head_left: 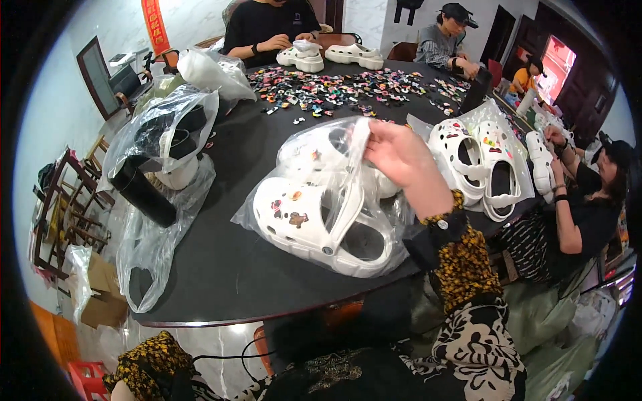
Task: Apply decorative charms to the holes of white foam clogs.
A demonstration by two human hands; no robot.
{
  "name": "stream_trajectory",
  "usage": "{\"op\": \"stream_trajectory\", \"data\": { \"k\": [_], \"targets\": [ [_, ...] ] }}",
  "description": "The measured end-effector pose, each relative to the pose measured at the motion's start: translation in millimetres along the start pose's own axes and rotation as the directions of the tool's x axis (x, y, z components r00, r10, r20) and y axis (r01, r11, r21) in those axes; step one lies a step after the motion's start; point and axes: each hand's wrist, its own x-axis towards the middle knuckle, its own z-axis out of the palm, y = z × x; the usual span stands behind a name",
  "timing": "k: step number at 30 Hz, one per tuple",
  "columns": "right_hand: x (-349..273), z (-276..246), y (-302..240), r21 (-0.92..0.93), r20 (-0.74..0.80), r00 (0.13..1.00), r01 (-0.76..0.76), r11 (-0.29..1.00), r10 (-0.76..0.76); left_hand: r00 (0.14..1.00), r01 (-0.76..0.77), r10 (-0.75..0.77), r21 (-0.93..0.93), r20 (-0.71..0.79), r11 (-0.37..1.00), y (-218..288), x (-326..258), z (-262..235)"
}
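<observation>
Over the table (214,284), my right hand (400,155) pinches the bag (353,172), probably to hold its top above clogs (289,207); left hand (123,392), I cannot tell

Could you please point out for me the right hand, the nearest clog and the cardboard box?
Right hand (398,155): head view, middle of the hand.
Nearest clog (310,232): head view, its white upper.
Cardboard box (105,306): head view, its side.

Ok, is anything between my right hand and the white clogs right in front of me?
Yes, the clear plastic bag: your right hand pinches its lifted edge, and its film drapes around the white clogs. Nothing else visible stands between them.
</observation>
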Motion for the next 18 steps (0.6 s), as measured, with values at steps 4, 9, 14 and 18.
{"op": "stream_trajectory", "data": {
  "k": [4, 9, 14, 18],
  "targets": [
    [-53.8, -44.0, -25.9, -0.326, -0.093, 0.993, 0.045, 0.944, -0.079, 0.997, 0.022, -0.003, -0.236, 0.079, 0.971, -57.5, -15.6, -10.5],
    [-87.5, -52.5, -38.8, -0.908, 0.066, 0.922, 0.214, 0.359, -0.383, 0.907, 0.365, -0.324, -0.121, 0.268, 0.923, -72.6, -23.9, -26.3],
    [-107.9, -84.7, -36.8, -0.935, 0.327, 0.898, 0.263, -0.236, -0.294, 0.641, 0.767, -0.746, 0.190, -0.182, 0.613, -139.8, -43.3, 5.5],
    [-91.2, -104.8, -25.6, -0.910, 0.350, 0.873, 0.229, -0.346, -0.341, 0.382, 0.918, -0.859, 0.032, -0.341, 0.395, -184.9, -71.5, 17.2]
  ]
}}
